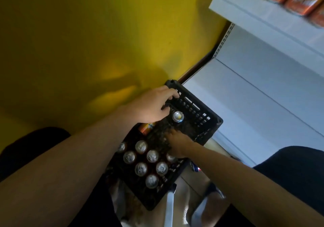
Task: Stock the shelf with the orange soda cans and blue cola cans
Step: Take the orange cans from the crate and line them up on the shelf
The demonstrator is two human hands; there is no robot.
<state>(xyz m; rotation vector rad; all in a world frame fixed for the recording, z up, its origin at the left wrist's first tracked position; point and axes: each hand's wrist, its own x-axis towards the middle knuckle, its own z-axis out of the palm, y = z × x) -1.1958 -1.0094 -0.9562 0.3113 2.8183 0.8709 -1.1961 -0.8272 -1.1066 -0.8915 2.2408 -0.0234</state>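
Two-handed at the black crate (201, 114), left of the white shelf (245, 89): gripping its far rim with the left hand (154, 105), dipping the right hand (177, 144) among upright cans (152, 156), grasp there impossible to tell. Judging cans rigid, slick, weighty; favouring wrapping the sidewall, mid-height.

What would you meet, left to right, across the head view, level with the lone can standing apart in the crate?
In order: yellow wall → left hand → lone can → far wall of the black crate → white shelf.
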